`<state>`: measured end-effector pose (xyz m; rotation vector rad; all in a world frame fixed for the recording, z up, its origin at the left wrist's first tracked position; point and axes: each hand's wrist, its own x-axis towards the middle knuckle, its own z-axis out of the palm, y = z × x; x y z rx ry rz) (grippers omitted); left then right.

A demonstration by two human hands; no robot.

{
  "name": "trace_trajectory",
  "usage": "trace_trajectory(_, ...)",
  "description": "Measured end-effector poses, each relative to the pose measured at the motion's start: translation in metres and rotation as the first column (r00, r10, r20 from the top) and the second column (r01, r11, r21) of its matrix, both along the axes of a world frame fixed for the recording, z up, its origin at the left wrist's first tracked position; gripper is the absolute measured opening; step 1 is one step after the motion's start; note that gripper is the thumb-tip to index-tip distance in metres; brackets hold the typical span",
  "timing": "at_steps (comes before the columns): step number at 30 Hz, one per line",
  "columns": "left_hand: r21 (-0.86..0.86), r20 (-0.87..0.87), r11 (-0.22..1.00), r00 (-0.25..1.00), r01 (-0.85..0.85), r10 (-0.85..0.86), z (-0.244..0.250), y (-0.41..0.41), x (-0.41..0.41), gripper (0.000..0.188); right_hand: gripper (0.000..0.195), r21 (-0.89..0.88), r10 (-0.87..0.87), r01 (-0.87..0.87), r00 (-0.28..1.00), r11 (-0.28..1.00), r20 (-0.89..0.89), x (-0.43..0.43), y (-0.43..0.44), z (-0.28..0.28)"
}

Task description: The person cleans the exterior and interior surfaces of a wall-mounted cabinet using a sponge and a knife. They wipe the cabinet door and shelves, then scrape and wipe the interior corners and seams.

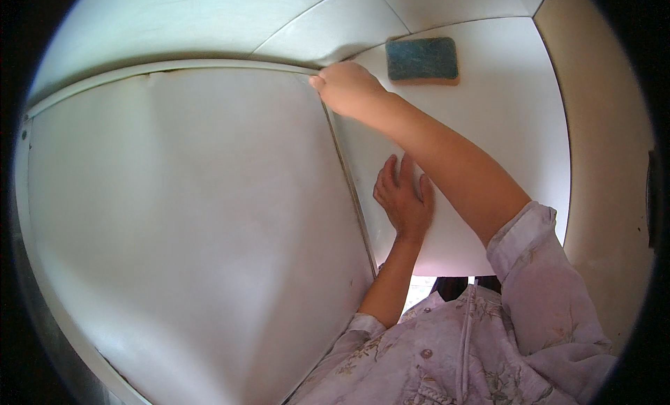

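Observation:
My right hand (pixel 348 88) is curled at the far right corner of a large white panel (pixel 199 195), by its raised rim; whether it holds something small is hidden. Flat on the white surface (pixel 502 133) right of the panel lies my left hand (pixel 405 195), fingers spread, nothing in it, partly under the right forearm. A sponge (pixel 422 59) with a dark green scouring side up rests at the back of that white surface, right of my right hand and apart from it.
A light tiled wall (pixel 324 23) runs behind the panel and the white surface. On the right stands a beige wall or side panel (pixel 591 169), with a dark object (pixel 650 195) at its far edge. A narrow seam separates the panel from the white surface.

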<state>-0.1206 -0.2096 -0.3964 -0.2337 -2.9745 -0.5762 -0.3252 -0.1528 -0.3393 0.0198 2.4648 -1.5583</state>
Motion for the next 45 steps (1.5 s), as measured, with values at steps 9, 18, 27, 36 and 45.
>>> trace_trajectory(9,-0.022,0.029,1.000,0.999,0.020,-0.019,0.006,0.000,0.000,0.048,0.043,-0.109,-0.022,0.017,0.999,0.994,-0.043,0.007,0.004,0.024)
trace_trajectory(18,-0.017,0.024,1.000,1.000,-0.002,0.003,0.005,-0.001,0.000,0.048,0.041,-0.034,-0.054,0.052,0.997,0.998,-0.052,0.015,0.004,0.005)
trace_trajectory(27,0.011,0.042,1.000,0.999,-0.014,0.014,0.005,-0.002,0.000,0.047,0.042,-0.074,-0.178,0.166,0.964,0.983,-0.199,0.017,-0.003,0.015)
trace_trajectory(36,-0.013,0.021,1.000,1.000,-0.020,0.020,0.004,-0.001,0.001,0.047,0.039,-0.062,-0.227,0.220,0.957,0.974,-0.180,0.005,-0.008,0.014)
trace_trajectory(45,0.053,0.095,0.997,0.994,-0.054,0.049,0.005,-0.001,0.000,0.053,0.041,-0.228,-0.259,0.242,0.965,0.943,-0.043,0.008,-0.014,0.015)
